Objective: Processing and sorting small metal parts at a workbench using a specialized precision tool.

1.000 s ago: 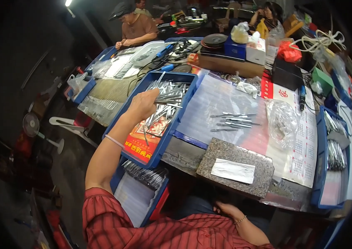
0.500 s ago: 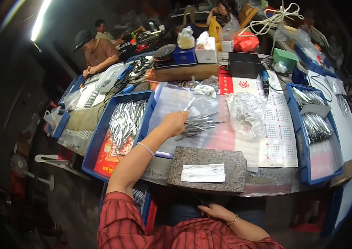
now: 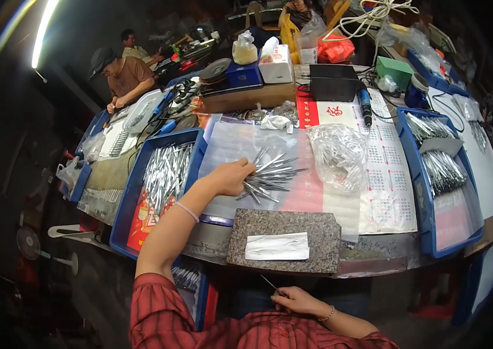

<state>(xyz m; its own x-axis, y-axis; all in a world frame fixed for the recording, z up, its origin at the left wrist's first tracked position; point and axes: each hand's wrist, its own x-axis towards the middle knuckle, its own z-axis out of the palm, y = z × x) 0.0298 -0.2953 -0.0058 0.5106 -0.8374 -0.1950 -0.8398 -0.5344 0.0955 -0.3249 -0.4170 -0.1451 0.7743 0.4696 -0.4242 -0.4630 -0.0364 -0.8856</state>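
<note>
One second ago the left hand [image 3: 235,177] is above the blue tray [image 3: 198,152], to the left of the granite slab [image 3: 322,232], with a bunch of rods in its grip. Now it is beyond the slab, at the left edge of the pile of metal rods [image 3: 275,174] on the clear plastic sheet [image 3: 223,139]. This pile looks fuller than before, so it seems that the bunch is added to it. The fingers are curled and touch the rods, but I cannot tell if they are clamped on any. The right hand [image 3: 299,302], on the near side of the slab, has thumb and fingers pinched together on a thin metal rod [image 3: 270,284].

About writing: beyond the slab and to its right, the calendar sheet [image 3: 389,192] shows a large red character on its white part, and pale grids of small print. Left of the slab, the red paper [image 3: 139,224] in the tray has yellow lettering, partly hidden by the forearm.
</note>
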